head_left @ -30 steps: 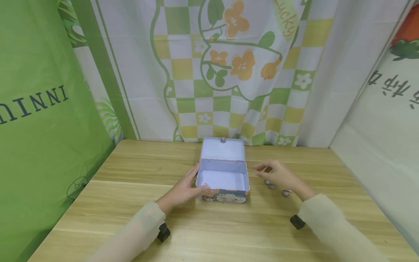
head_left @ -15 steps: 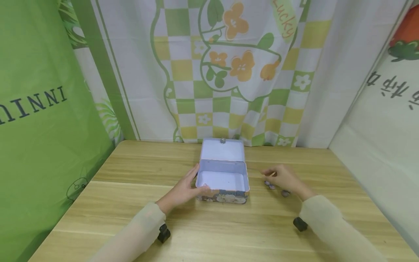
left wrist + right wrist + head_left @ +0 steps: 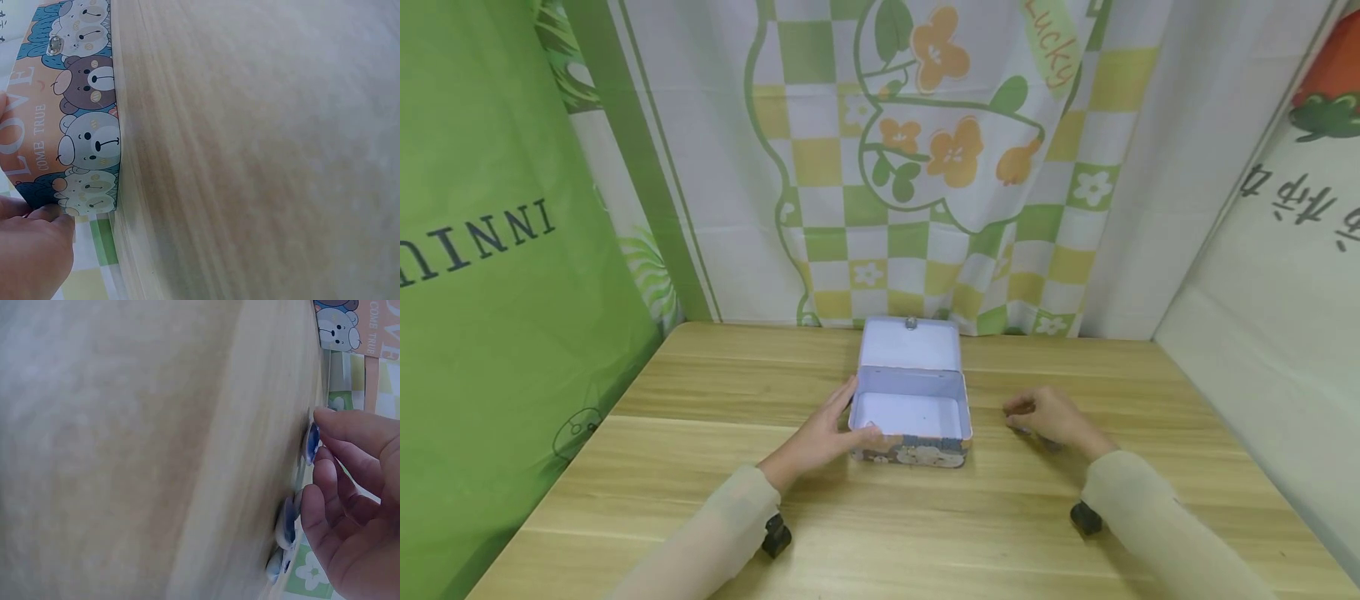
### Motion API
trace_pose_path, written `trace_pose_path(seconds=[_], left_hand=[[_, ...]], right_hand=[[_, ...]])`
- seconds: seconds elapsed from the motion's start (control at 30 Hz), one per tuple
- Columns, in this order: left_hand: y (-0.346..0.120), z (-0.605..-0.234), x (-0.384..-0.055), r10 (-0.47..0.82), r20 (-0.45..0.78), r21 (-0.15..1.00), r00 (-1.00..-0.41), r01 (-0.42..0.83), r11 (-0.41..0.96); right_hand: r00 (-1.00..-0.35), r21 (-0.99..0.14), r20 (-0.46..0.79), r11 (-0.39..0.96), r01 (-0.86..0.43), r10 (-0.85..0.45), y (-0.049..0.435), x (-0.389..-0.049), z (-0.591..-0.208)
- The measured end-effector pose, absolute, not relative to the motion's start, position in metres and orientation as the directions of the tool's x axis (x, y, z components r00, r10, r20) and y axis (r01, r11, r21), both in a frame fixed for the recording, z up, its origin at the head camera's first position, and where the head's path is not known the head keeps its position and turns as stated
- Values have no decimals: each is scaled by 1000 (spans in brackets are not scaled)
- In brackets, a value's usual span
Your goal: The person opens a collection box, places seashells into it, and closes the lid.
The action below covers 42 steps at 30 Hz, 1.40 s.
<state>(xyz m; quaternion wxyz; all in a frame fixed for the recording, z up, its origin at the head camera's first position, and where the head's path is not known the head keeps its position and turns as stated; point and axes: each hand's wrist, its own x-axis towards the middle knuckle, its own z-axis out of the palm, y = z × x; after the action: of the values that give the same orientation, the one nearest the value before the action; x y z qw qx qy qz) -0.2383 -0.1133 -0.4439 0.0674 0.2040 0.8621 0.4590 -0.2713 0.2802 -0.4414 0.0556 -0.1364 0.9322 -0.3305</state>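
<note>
A tin box [image 3: 908, 452] printed with cartoon bears stands on the table, its lid [image 3: 910, 343] tipped back and its pale inside bare. My left hand [image 3: 814, 437] holds the box's left front corner, thumb at the front rim and fingers along the side; the left wrist view shows the same hand [image 3: 37, 250] beside the bear-printed front. To the right of the box, my right hand [image 3: 1051, 417] reaches down to the tabletop. Its thumb and fingers pinch a small purple-and-white shell-like piece [image 3: 311, 442] standing on edge; similar pieces [image 3: 285, 525] lie closer to the palm.
The wooden table [image 3: 925, 533] runs back to a checked, flowered curtain [image 3: 940, 208]. Green cloth [image 3: 512, 333] hangs at the left and white printed cloth [image 3: 1277, 317] at the right. A thin dark cord [image 3: 576, 429] shows by the table's left edge.
My right hand has drawn away from beside the box, moving right and down onto the small pieces, and its fingers have come together on one. The left hand and box have stayed put.
</note>
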Motion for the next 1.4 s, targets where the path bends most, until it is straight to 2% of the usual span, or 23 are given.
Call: trace_pose_path(seconds=[0.63,0.8,1.0,1.13,1.4], left_hand=[[-112,-442,-236,411,71,815,-909,291,501],[-112,-442,-237,414,78,825,-907,292,484],[-112,-443,-237,410,72,824,-909,285,489],[-112,-441,-236,407,56,825,-912,272,496],[-113,-441,-236,403,45,825,-914,261,501]], right_hand=[[-958,-670,-21,715,-199,-286,281,-268,-442],[-960,-648,-11,733,-207,-281,281,-267,-434],[-960,-673,-48,719,-172,-274,280,-266,-420],[-953,-672,-35,713,-200,-300,278,-263,-409],[-927,-620,80,710,-333,-365,269,-258,-391]])
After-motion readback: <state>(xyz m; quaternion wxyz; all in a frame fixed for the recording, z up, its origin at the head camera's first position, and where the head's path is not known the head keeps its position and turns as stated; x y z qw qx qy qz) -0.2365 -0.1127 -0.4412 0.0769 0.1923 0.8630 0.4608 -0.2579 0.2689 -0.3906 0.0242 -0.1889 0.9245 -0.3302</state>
